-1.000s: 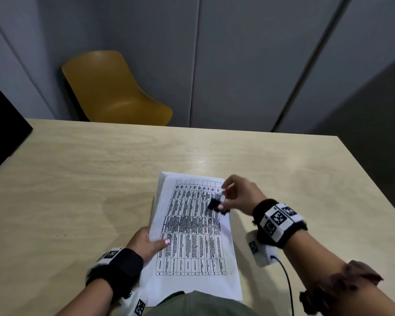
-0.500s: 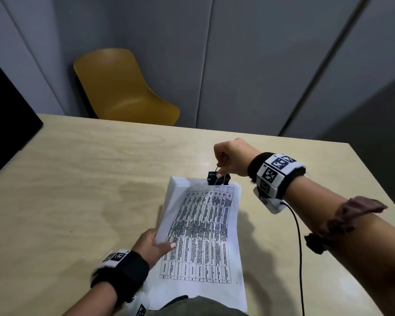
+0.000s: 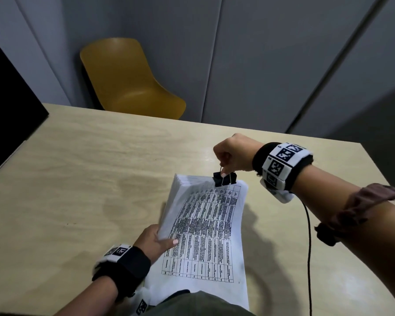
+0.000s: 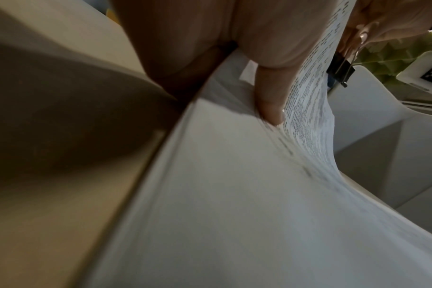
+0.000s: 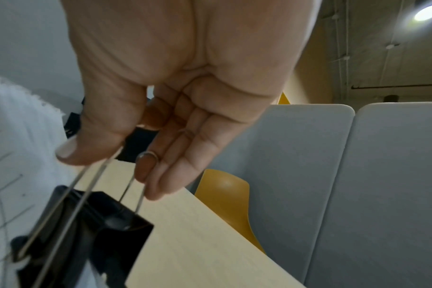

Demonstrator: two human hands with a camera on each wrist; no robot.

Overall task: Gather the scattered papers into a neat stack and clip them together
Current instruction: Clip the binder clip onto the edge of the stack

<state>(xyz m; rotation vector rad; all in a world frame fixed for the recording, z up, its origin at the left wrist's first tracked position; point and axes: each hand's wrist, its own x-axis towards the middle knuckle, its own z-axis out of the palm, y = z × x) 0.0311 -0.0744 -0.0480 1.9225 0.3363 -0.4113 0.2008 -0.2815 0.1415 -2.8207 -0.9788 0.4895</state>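
Near the table's [image 3: 78, 179] front edge, the left hand [image 3: 154, 241] grips the paper stack [image 3: 205, 229] by its left side while the right hand [image 3: 233, 153] pinches the wire handles of the black binder clip [image 3: 224, 180] at the stack's far edge.

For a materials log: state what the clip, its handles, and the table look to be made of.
Binder clip: black body, probably painted sheet metal, with a glint in the right wrist view.
Wire handles: thin, bare, silvery metal loops.
Table: pale matte wood grain, either laminate or veneer.
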